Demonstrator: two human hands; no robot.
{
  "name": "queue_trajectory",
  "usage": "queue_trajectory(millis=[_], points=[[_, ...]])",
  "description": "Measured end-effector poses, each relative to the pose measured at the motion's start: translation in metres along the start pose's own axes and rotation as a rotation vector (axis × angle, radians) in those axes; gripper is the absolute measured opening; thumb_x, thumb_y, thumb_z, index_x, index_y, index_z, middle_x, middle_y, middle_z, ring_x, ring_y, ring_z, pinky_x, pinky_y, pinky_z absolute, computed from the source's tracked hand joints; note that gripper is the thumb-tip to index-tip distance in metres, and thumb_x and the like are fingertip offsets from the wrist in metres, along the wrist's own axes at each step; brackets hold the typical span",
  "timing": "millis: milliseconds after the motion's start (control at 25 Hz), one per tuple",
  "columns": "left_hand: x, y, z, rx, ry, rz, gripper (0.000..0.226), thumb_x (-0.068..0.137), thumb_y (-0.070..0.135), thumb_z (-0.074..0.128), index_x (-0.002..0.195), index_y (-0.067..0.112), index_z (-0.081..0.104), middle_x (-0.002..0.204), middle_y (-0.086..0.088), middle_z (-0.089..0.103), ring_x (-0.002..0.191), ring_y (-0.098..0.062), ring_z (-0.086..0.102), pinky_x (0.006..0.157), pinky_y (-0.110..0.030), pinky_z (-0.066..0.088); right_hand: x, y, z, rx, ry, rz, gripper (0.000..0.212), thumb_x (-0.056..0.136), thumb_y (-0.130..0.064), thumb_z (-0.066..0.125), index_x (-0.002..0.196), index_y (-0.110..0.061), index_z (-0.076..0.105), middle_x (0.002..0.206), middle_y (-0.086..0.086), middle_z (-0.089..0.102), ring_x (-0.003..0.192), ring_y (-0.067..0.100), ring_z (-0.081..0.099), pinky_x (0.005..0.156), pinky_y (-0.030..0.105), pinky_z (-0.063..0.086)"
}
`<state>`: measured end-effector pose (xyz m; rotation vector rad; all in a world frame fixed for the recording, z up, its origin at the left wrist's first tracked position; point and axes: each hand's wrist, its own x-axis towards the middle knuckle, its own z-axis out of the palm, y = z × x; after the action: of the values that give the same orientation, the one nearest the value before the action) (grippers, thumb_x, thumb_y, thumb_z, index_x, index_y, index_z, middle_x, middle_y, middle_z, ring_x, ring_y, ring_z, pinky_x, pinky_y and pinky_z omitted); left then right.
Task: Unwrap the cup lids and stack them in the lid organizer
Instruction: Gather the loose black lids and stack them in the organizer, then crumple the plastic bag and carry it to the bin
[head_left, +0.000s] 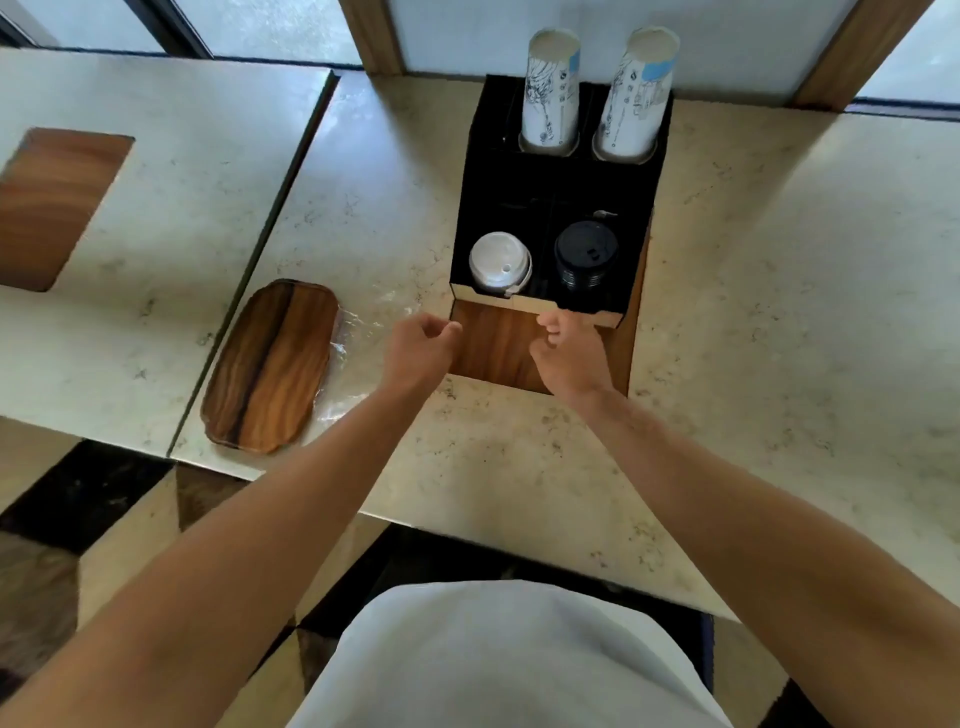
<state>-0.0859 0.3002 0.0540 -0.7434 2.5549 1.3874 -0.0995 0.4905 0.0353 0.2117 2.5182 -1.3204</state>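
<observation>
Head view, looking down at a pale marble counter (519, 467) w/ a black lid organizer (519, 197) sitting at the back, in front of a frosted window. Organizer's front row has 2 slots: left one holds a stack of white lids (500, 262), right one a stack of black lids (585, 255). Back row holds 2 stacks of paper cups, upside down: left cup stack (551, 91) and right cup stack (638, 96), both printed w/ line drawings and a bit of blue. Organizer sits at the far end of a wood-lined cutout (493, 343) in the counter. Left hand (418, 351) hovers over the cutout's left edge, fingers loosely curled, holding nothing that can be seen. Right hand (569, 353) is just in front of the organizer's front lip, below the black lids, fingers bent and relaxed, also gripping nothing visible; whether fingertips touch the lip, can't tell. Hands are apart, cutout between them. Left of the hands lies a wooden tray (270, 364), and crumpled clear plastic wrap (358, 332) sits on the counter touching the tray's right side. Farther left, across a seam, another counter slab has its own wood cutout (52, 208). White shirt (509, 660) at bottom.
</observation>
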Motion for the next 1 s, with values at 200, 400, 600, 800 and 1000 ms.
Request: queue_trajectory(millis=[200, 400, 600, 800, 1000], points=[[-0.002, -0.054, -0.05, -0.04, 0.091, -0.086, 0.01, 0.093, 0.023, 0.068, 0.092, 0.015, 0.073, 0.089, -0.007, 0.075, 0.087, -0.027, 0.072, 0.085, -0.051, 0.06, -0.014, -0.015, 0.064, -0.023, -0.139, -0.028, 0.035, 0.091, -0.015, 0.061, 0.126, -0.014, 0.062, 0.127, 0.007, 0.059, 0.112, 0.018, 0.063, 0.091, 0.027, 0.051], [0.013, -0.097, -0.092, -0.061, 0.139, -0.109, 0.009, 0.09, 0.019, 0.068, 0.094, 0.014, 0.074, 0.091, -0.006, 0.075, 0.089, -0.026, 0.072, 0.084, -0.048, 0.06, -0.021, -0.031, 0.118, -0.114, -0.245, 0.019, 0.033, 0.09, -0.019, 0.061, 0.123, -0.011, 0.063, 0.108, 0.001, 0.063, 0.106, 0.019, 0.061, 0.091, 0.033, 0.052], [0.029, -0.135, -0.126, 0.101, 0.149, -0.1, 0.02, 0.088, 0.018, 0.067, 0.107, 0.012, 0.073, 0.098, 0.005, 0.067, 0.095, -0.015, 0.063, 0.077, -0.025, 0.045, -0.017, -0.051, 0.173, -0.024, -0.234, 0.205, 0.032, 0.084, -0.017, 0.062, 0.112, -0.003, 0.068, 0.095, 0.012, 0.073, 0.084, 0.018, 0.063, 0.074, 0.032, 0.051], [0.046, -0.151, -0.138, 0.221, 0.036, -0.019, 0.014, 0.084, 0.012, 0.066, 0.083, 0.019, 0.054, 0.087, -0.001, 0.058, 0.083, -0.018, 0.052, 0.075, -0.03, 0.039, -0.011, -0.062, 0.201, 0.153, -0.162, 0.371, 0.014, 0.078, -0.016, 0.065, 0.084, -0.004, 0.067, 0.062, 0.006, 0.059, 0.059, 0.022, 0.053, 0.06, 0.039, 0.048], [0.058, -0.152, -0.133, 0.129, -0.033, -0.061, 0.025, 0.082, 0.017, 0.072, 0.066, 0.029, 0.056, 0.082, 0.001, 0.06, 0.077, -0.017, 0.055, 0.073, -0.029, 0.043, -0.007, -0.058, 0.206, 0.188, -0.133, 0.396, 0.005, 0.083, -0.019, 0.072, 0.08, -0.016, 0.069, 0.063, 0.0, 0.066, 0.062, 0.016, 0.061, 0.08, 0.044, 0.06]])
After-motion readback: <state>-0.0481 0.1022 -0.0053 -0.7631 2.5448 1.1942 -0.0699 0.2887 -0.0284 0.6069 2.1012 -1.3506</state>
